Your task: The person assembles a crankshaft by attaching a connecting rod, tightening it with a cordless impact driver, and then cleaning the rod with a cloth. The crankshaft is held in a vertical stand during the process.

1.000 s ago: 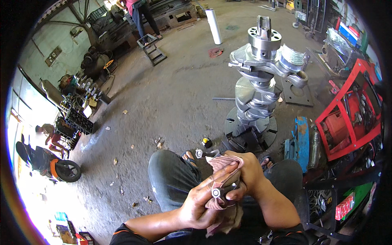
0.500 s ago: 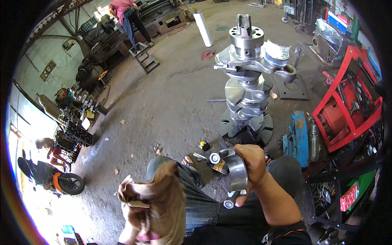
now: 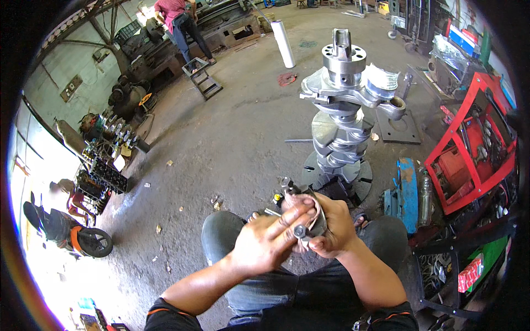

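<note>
Fingers (image 3: 292, 215) of the left hand (image 3: 259, 245) laid nearly straight and close together, pressing a pinkish cloth (image 3: 302, 198) into a curved metal part (image 3: 300, 231); left thumb out of sight. Right hand (image 3: 338, 223) wrapped around the other side of the same part, thumb near its lower end. Metal part held up off the floor (image 3: 182, 165), above and between the knees (image 3: 220, 234). Step in hand, to judge by the cloth: wiping the part's inner curve. Called for next, by the look of it: a steady right-hand grip, with the cloth kept snug along the curve. Beyond the knees, a tall shiny shaft (image 3: 339, 135), upright on a round plate (image 3: 362, 185). To the right, a blue metal block (image 3: 407, 190), a clear bottle (image 3: 425, 193) and a red rack (image 3: 448, 193). Farther off, a white roll (image 3: 282, 44) and a person (image 3: 185, 27) in a reddish top. At far left, a motorbike (image 3: 61, 229).
</note>
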`<state>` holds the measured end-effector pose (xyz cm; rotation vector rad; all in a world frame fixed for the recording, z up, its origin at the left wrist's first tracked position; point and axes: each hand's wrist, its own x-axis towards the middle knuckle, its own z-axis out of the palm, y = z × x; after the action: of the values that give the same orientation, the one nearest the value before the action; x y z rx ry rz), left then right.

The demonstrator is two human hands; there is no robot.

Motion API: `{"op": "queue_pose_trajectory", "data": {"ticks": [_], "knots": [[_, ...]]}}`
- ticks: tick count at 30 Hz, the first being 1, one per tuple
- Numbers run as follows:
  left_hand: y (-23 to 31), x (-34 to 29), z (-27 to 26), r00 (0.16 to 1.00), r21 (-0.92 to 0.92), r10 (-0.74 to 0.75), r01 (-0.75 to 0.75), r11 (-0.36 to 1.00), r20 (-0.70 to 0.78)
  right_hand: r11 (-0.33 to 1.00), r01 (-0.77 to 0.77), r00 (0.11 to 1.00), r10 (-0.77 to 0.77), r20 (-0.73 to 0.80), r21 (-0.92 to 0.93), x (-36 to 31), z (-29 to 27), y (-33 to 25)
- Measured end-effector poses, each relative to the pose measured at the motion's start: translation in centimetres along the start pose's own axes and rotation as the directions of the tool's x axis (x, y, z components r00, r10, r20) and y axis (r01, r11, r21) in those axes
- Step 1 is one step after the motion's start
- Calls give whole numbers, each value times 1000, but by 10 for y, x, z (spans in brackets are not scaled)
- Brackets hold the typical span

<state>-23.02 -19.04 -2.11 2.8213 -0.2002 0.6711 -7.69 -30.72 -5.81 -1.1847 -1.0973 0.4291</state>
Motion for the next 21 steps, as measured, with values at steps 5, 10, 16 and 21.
{"op": "queue_pose_trajectory", "data": {"ticks": [5,10,16,21], "knots": [[-18,9,1,996,314,50,-71,947,75,996,-84,996,85,10,-32,2,2,-5],[-12,12,7,998,266,58,-51,963,-17,997,-42,999,41,-20,-58,0,-3,-7],[11,13,15,993,-294,-19,-17,956,-120,993,-1,1000,3,17,-117,-4,-2,2],[44,-8,8,928,-935,-361,202,292,88,915,116,992,-89,88,-385,-3,-16,-7]]}}
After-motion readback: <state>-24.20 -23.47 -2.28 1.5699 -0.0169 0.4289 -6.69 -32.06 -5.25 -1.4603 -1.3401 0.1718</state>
